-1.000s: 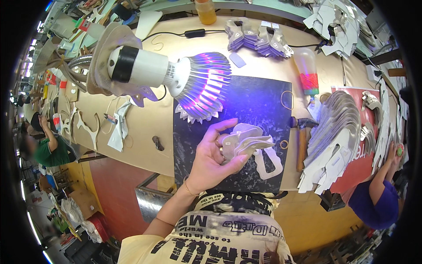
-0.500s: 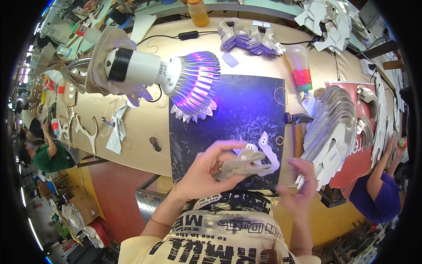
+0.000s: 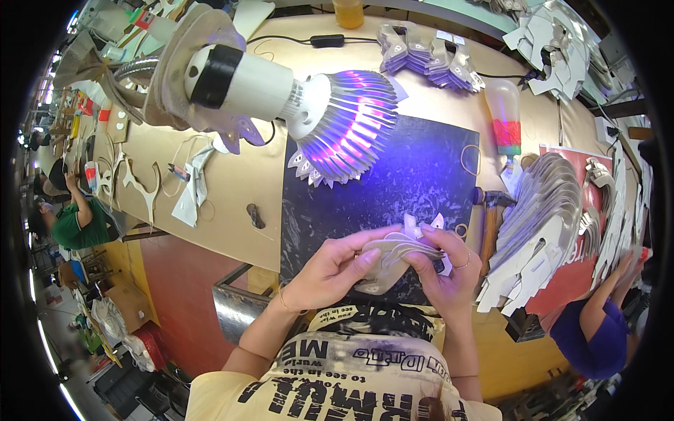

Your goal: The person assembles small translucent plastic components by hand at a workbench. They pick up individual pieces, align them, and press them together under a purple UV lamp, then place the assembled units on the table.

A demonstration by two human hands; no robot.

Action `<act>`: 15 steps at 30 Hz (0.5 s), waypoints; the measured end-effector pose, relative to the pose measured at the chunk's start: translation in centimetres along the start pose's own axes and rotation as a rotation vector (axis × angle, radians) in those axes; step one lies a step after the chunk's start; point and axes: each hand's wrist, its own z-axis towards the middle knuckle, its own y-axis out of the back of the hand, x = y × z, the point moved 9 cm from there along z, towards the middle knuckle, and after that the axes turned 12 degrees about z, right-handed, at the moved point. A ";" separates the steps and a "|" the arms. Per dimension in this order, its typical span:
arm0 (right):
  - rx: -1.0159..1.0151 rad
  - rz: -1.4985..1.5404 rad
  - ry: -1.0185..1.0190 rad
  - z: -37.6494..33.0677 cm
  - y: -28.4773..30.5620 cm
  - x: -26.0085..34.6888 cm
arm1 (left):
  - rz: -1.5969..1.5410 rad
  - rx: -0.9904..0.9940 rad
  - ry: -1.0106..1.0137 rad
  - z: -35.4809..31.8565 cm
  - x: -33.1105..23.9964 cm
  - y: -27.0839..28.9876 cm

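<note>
A small stack of curved grey cut-out pieces (image 3: 381, 272) is held between my hands, low over the near part of a black mat (image 3: 309, 224). My left hand (image 3: 333, 275) grips the stack from the left, its thumb on top. At the stack's right side, my right hand (image 3: 453, 274) pinches the edges between thumb and fingers. A pale piece with small holes (image 3: 438, 222) shows just beyond my right fingers, mostly hidden by them. Under the lamp's head, several white pointed pieces (image 3: 312, 175) lie fanned out on the mat.
A lamp (image 3: 351, 126) with a glowing violet finned bulb leans over the mat from the left. To the right are a hammer (image 3: 489, 228), a large fanned stack of grey pieces (image 3: 537, 224) and an upturned bottle (image 3: 502, 116). Other people work at both sides.
My right hand has come in from the right and now grips the stack too. The pale piece on the mat is more covered. The whole view has shifted slightly.
</note>
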 end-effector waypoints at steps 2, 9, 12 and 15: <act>0.056 -0.044 0.048 0.2 -0.3 0.3 | 0.127 0.037 0.009 0.2 0.4 0.1; 0.195 -0.057 0.116 -0.1 -1.6 0.1 | -0.166 -0.136 0.058 0.1 2.1 0.8; 0.188 -0.050 0.111 -0.3 -2.2 -0.7 | -0.200 -0.223 0.041 0.2 2.9 1.8; 0.187 -0.092 0.121 -0.3 -3.4 -1.7 | -0.142 -0.333 -0.027 0.3 3.7 3.1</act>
